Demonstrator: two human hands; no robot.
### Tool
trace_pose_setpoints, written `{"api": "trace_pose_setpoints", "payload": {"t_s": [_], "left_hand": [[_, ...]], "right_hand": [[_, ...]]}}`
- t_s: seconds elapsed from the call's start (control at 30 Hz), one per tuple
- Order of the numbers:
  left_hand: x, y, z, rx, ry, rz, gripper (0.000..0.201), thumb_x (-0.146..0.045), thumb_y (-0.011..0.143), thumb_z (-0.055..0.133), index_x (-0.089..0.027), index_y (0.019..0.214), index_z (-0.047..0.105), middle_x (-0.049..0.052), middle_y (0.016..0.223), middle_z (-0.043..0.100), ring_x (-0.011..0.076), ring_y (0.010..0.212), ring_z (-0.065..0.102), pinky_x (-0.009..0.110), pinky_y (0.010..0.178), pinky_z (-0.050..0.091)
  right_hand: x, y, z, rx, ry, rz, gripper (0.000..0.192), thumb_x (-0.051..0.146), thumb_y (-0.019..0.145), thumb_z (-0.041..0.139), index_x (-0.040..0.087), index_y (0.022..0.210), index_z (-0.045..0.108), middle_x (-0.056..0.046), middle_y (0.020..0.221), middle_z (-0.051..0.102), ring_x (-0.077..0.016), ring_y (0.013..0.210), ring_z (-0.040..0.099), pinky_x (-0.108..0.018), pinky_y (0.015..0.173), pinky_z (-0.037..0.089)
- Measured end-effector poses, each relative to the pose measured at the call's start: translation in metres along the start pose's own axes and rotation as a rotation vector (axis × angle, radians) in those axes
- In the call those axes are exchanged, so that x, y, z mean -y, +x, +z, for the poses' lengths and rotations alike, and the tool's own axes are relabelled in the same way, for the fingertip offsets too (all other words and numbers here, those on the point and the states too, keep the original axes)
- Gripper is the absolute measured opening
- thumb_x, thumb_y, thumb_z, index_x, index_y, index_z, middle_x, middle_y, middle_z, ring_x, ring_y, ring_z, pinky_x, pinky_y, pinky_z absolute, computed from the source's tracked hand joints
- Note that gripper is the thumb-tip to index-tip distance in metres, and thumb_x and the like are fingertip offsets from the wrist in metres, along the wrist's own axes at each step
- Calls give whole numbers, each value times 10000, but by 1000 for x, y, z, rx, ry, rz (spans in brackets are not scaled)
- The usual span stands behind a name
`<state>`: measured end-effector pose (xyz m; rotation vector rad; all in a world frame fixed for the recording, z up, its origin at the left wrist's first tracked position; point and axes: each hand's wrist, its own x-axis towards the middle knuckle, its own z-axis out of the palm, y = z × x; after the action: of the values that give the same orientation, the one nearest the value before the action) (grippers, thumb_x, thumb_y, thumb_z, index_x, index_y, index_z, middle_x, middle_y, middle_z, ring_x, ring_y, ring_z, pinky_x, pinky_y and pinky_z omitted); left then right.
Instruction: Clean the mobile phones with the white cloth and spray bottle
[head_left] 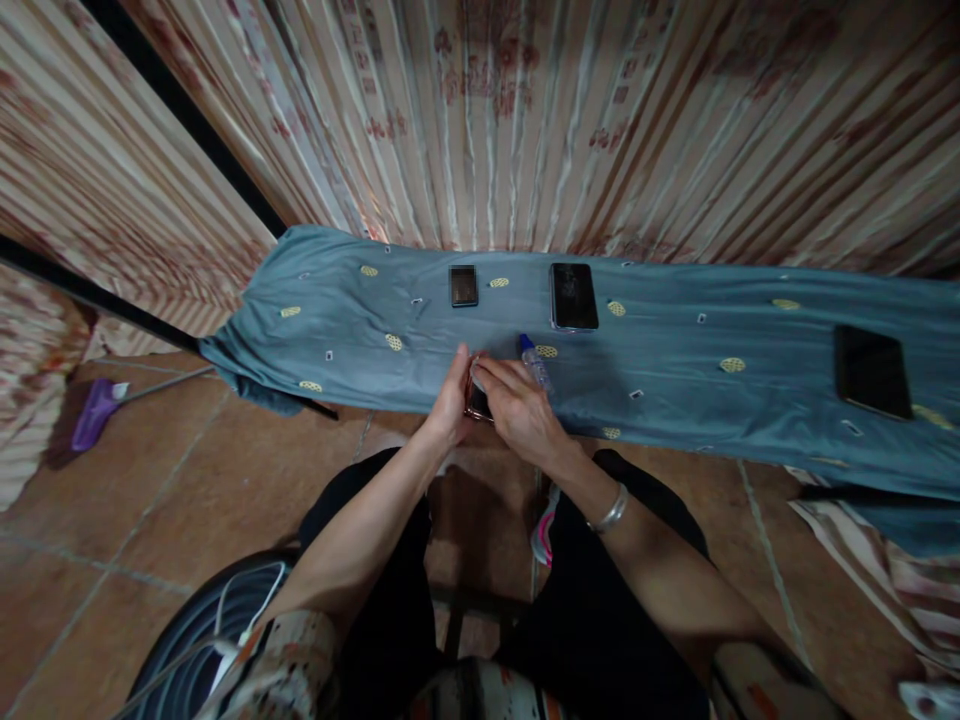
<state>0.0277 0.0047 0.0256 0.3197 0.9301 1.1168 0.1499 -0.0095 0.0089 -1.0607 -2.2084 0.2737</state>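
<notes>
My left hand is closed around the edge of a smartphone with a dark screen and a rose-gold rim, at the bench's front edge. Over the phone lies my right hand, its fingers bent and pressed together on the screen. A scrap of something pale shows by the right fingertips, mostly hidden. Just beyond the right hand lies a clear spray bottle or pen-like tube with a blue cap, partly covered by that hand. Farther back are a small dark gridded case and a black smartphone.
A blue-green cloth with yellow pineapples covers the narrow bench. Another dark phone or tablet lies at the right. Pleated curtains hang behind. A purple broom lies on the tiled floor at left, and a cable rests on a round dark seat.
</notes>
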Motion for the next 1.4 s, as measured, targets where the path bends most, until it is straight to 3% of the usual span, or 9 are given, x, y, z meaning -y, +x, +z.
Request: {"api": "trace_pose_setpoints", "payload": {"t_s": [0.33, 0.57, 0.87, 1.13, 1.4], "left_hand": [[-5, 3, -2, -70, -68, 83, 441, -623, 878, 567, -186, 853, 623, 72, 852, 749, 245, 938, 736, 357, 826, 582], [-11, 6, -4, -67, -98, 113, 424, -576, 905, 560, -181, 766, 629, 69, 799, 741, 234, 926, 736, 330, 807, 583], [-23, 6, -5, -83, -127, 136, 365, -468, 971, 493, -175, 812, 642, 64, 776, 738, 222, 867, 743, 328, 783, 580], [-18, 4, 0, -99, -123, 106, 178, -258, 934, 531, -156, 876, 665, 61, 813, 762, 210, 851, 747, 366, 894, 568], [-16, 1, 5, -110, -104, 109, 184, -199, 918, 499, -137, 917, 672, 78, 850, 772, 217, 886, 747, 382, 936, 555]], "right_hand": [[15, -8, 11, -35, -14, -124, 433, 104, 983, 374, 103, 1326, 640, -151, 1330, 661, -275, 1227, 561, -452, 1116, 493], [9, -6, 7, -22, -24, -88, 431, 87, 976, 385, 129, 1313, 650, -143, 1309, 674, -272, 1199, 579, -457, 1084, 517], [-2, -5, 3, -34, -31, -39, 413, 97, 981, 391, 136, 1287, 665, -140, 1296, 680, -262, 1193, 587, -430, 1080, 513], [-21, 0, 6, -44, 10, 122, 435, 133, 982, 373, 158, 1326, 639, -153, 1314, 678, -271, 1216, 616, -483, 1113, 465], [-35, 8, 8, -95, 160, 340, 395, 196, 955, 430, 176, 1261, 678, -103, 1268, 727, -247, 1163, 681, -399, 1041, 524]]}}
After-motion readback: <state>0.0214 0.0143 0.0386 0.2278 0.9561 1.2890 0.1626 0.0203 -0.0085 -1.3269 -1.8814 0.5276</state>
